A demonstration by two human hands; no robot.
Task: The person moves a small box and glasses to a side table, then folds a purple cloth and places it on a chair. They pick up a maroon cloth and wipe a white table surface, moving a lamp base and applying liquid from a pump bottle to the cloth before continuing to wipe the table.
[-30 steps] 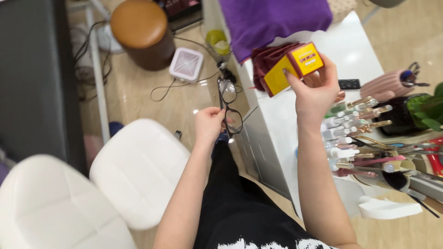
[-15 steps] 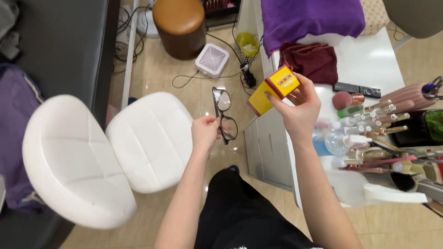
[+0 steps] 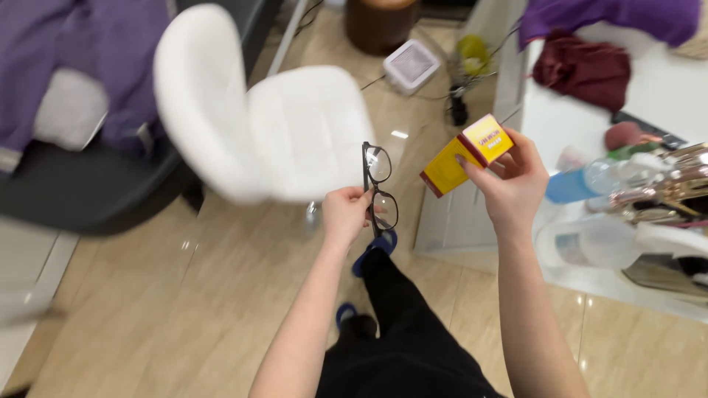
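We hold two things up in front of us, one in each hand. Our left hand [image 3: 345, 214] is closed around a pair of glasses [image 3: 379, 188] with a dark frame. The glasses stand up and down, one lens above the other, and they stick out above and to the right of our fingers. Our right hand [image 3: 512, 184] grips a small yellow box [image 3: 466, 155] with a dark red edge. Our fingers and thumb pinch the right end of the box, and the rest of it points up and away to the left, tilted. The box and the glasses are near each other but they do not touch; the box sits just to the right of the top lens. Below our hands we see our dark trousers [image 3: 402, 332] and a blue shoe [image 3: 372, 250] on the shiny tan floor [image 3: 184, 317]. Behind the glasses is a white padded chair [image 3: 258, 118], a bit blurry. To the right is a white table [image 3: 664, 81] with a dark red cloth [image 3: 582, 70], a purple cloth [image 3: 612, 15] and a crowd of small bottles [image 3: 649, 191], too blurry to tell apart. A small white square box [image 3: 411, 65] lies on the floor far behind, with dark cords near it.
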